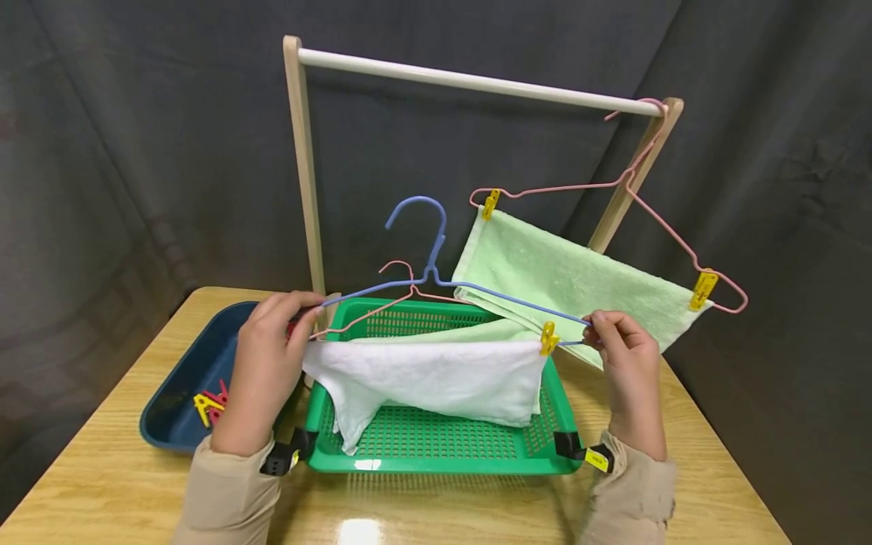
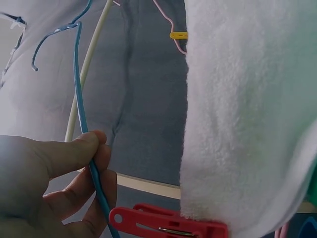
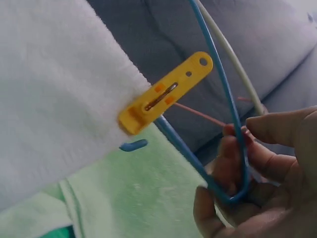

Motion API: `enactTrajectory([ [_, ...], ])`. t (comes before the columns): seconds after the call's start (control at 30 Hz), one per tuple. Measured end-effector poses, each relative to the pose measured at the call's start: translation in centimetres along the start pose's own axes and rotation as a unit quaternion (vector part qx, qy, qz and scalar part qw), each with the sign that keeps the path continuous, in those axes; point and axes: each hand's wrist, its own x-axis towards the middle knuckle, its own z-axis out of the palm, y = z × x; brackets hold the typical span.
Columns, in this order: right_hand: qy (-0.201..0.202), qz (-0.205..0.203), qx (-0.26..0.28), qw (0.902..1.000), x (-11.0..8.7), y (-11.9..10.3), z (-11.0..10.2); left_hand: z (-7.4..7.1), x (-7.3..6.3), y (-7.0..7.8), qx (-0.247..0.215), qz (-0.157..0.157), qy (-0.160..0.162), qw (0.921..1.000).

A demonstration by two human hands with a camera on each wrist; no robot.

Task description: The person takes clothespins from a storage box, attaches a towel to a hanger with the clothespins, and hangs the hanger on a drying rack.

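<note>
A blue hanger [image 1: 431, 270] is held up over the green basket, its hook upward. My left hand [image 1: 267, 371] pinches its left end between thumb and fingers. At the other end, my right hand [image 1: 632, 363] grips the bent corner of the wire. A folded white towel [image 1: 443, 378] hangs from the hanger's lower bar. One yellow clothespin [image 3: 166, 94] clips its right corner. On the left, a red clothespin [image 2: 168, 222] bites the towel edge, close beside my left fingers; in the head view it is mostly hidden behind that hand.
Behind stands a rack with a white rod [image 1: 477, 79], where a pink hanger [image 1: 565, 188] carries a light green towel [image 1: 579, 276] with yellow clothespins. The green basket [image 1: 443, 463] holds another pink hanger [image 1: 364, 318]. Left, a navy tray [image 1: 160, 424] contains several red and yellow clothespins [image 1: 211, 405].
</note>
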Motion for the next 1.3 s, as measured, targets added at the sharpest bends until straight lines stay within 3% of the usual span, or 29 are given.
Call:
enactTrajectory([
  [0.17, 0.024, -0.05, -0.131, 0.9898, -0.8, -0.8, 0.4, -0.1, -0.3, 0.6, -0.006, 0.003, -0.012, 0.9999],
  [0.33, -0.02, -0.119, -0.21, 0.9701, -1.8, -1.8, 1.3, 0.0, -0.5, 1.4, -0.003, 0.025, -0.017, 0.9995],
  [0.5, -0.091, -0.201, -0.221, 0.95, -2.9, -2.1, 2.8, 0.2, -0.7, 1.9, 0.012, 0.036, -0.024, 0.999],
  [0.63, -0.137, -0.255, -0.244, 0.9258, -3.6, -2.0, 4.0, 0.6, -0.9, 2.3, 0.015, 0.051, -0.03, 0.9981],
  [0.83, -0.193, -0.288, -0.262, 0.9008, -4.0, -1.4, 5.0, 1.1, -1.1, 2.5, 0.018, 0.068, -0.041, 0.9967],
  [0.97, -0.212, -0.298, -0.255, 0.8952, -4.1, -1.1, 5.4, 1.1, -1.3, 2.6, 0.02, 0.074, -0.043, 0.9961],
  [1.3, -0.207, -0.319, -0.223, 0.8975, -4.1, -0.6, 5.7, 1.1, -1.2, 2.5, 0.021, 0.069, -0.05, 0.9961],
])
